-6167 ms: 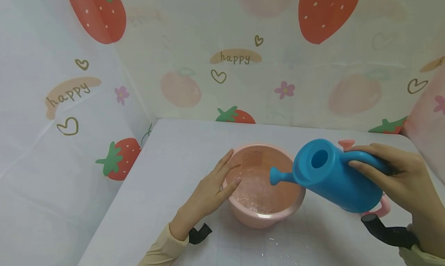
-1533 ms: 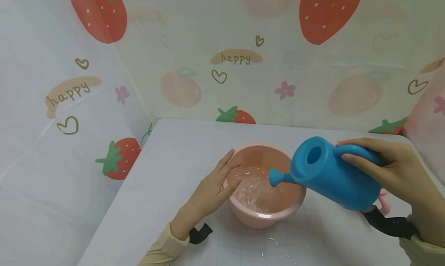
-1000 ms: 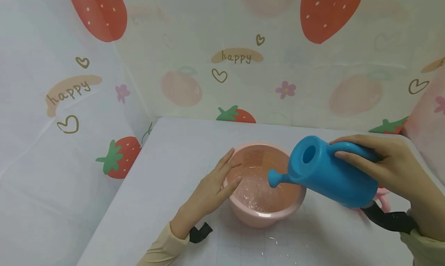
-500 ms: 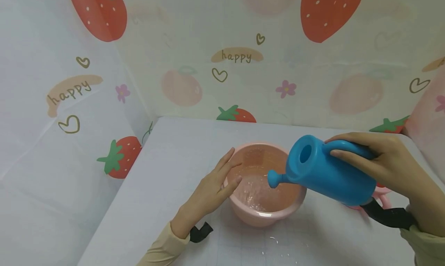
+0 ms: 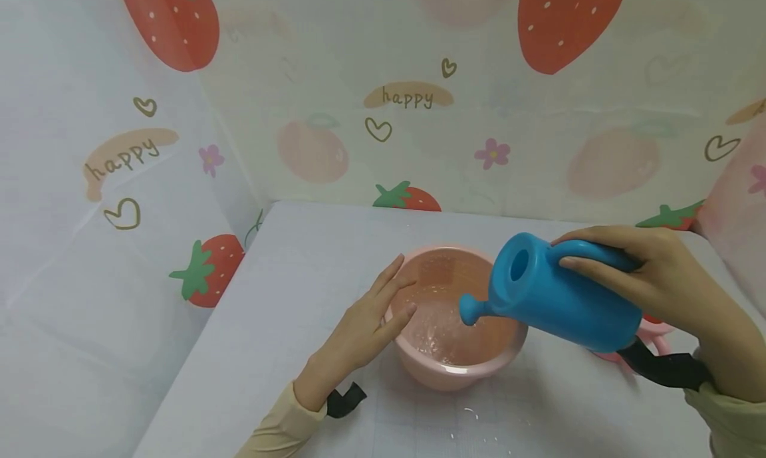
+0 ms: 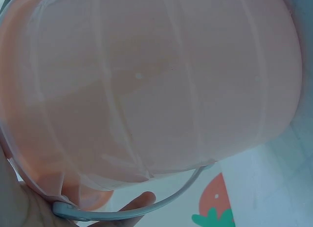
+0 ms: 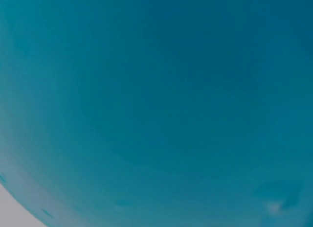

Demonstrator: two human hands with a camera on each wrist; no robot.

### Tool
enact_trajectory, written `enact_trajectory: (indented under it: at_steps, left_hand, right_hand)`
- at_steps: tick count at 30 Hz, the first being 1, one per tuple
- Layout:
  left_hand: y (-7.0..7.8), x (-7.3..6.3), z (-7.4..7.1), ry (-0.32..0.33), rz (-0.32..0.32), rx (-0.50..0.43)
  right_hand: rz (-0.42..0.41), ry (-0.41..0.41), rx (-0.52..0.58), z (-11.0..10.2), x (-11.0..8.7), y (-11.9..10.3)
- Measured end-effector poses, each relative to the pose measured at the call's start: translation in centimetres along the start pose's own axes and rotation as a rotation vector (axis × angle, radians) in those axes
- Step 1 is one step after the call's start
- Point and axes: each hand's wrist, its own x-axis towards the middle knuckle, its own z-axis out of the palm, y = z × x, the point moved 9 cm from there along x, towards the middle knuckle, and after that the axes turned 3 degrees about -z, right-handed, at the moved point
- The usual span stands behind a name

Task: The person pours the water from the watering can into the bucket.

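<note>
My right hand grips the handle of a blue watering can, which is tipped to the left. Its round spout head hangs over a pink bucket. Ripples and bubbles show in the water inside. With fingers spread and fairly straight, my left hand rests at the bucket's left rim. The left wrist view shows the bucket's ribbed wall and its grey bail handle near the hand. The can's blue body fills nearly all of the right wrist view.
Behind the can and right wrist, a pink object with a looped handle and a bit of red is partly hidden. Small water drops lie on the white tabletop before the bucket. A strawberry-print sheet rises at the back.
The watering can and right hand have shifted left and slightly up, with the can tipping further. More of the pink object behind shows. The left hand and bucket keep their place.
</note>
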Motion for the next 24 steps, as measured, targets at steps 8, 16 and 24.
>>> enact_trajectory:
  at_steps: [8,16,24]
  left_hand:
    - [0.14,0.04,0.04,0.002,0.013,-0.007]
    - [0.05,0.07,0.06,0.006,0.014,0.001]
    - [0.17,0.1,-0.02,0.007,0.018,-0.002]
  right_hand:
    - [-0.038,-0.004,0.018,0.08,0.15,-0.22]
    - [-0.002,-0.027,-0.008,0.37,0.28,0.05]
    - [0.013,-0.045,-0.011,0.77,0.21,0.46]
